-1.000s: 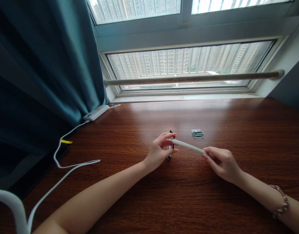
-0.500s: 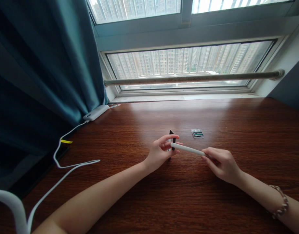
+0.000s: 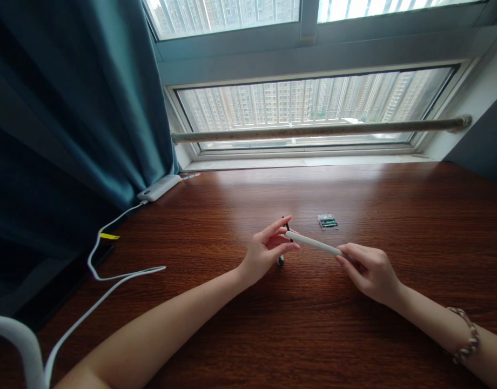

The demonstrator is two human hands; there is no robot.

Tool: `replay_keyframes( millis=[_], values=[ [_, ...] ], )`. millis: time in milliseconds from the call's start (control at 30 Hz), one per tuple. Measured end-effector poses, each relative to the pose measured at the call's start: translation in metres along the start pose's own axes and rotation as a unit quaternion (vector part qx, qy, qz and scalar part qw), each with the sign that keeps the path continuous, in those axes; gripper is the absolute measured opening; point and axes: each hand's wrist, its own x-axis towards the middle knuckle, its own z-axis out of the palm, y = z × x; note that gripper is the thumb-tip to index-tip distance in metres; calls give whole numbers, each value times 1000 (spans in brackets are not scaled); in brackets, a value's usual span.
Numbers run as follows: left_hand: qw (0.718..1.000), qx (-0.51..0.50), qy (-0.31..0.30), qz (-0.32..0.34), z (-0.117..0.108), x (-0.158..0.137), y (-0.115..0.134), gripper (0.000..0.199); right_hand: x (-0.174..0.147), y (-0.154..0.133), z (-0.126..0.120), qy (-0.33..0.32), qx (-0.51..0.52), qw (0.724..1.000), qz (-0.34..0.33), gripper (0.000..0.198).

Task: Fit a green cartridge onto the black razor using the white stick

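Observation:
Pinched between the fingers of my left hand [image 3: 264,254] is a thin black piece [image 3: 288,229]. A small black-and-white end [image 3: 281,260] shows below that hand; whether it belongs to the same piece I cannot tell. My right hand [image 3: 370,270] is closed around the near end of a slim white rod [image 3: 315,243]. The rod slants up to the left, and its far tip meets or overlaps the black piece. Both hands are above the brown wooden table [image 3: 248,335]. Beyond the rod lies a small clear pack [image 3: 328,222] with dark and green items inside.
At the back left, a white power-bank-like device [image 3: 159,188] rests against the blue curtain [image 3: 111,97]. A white cable [image 3: 106,277] runs from it along the left side, with a yellow tag [image 3: 109,236]. The window [image 3: 313,108] and a horizontal rail [image 3: 321,131] are behind the table.
The black piece has turned in my left hand and now looks narrower. My left fingers have shifted around it. The rod's far tip has risen slightly, while my right hand keeps its grip.

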Motion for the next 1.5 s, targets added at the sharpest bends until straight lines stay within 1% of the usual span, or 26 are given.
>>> replay_keyframes(
  millis=[300,400,533,633,733,833,967,1100,1267,1333,1433,1500],
  values=[
    [999,-3,39,-21,1,1,1,35,0,0,-1,-3,3,1000,-6,10],
    [998,26,46,-40,2,0,3,30,0,0,-2,4,12,1000,-7,9],
    [995,74,35,-54,2,-1,7,24,-1,-1,-2,14,21,1000,-1,9],
    [996,73,30,-46,2,-1,7,22,-1,-2,-3,22,22,999,11,9],
    [998,34,34,-33,1,-1,1,22,0,-3,-2,34,34,999,27,9],
    [999,-2,35,-28,0,0,-4,24,2,-2,-2,27,50,998,40,11],
    [999,5,26,-27,0,-1,-3,24,3,-2,-3,21,59,996,58,12],
    [999,18,27,-21,1,0,2,24,2,-4,-4,13,68,997,43,11],
    [999,-23,27,-18,0,1,1,29,2,-4,-4,5,66,997,36,10],
    [999,3,30,-10,-1,2,1,27,2,-4,-4,-3,63,998,22,10],
    [996,70,44,17,-2,2,2,22,2,-3,-5,-12,56,998,9,10],
    [995,82,48,31,-3,2,2,21,2,-3,-5,-16,54,998,7,10]
  ],
)
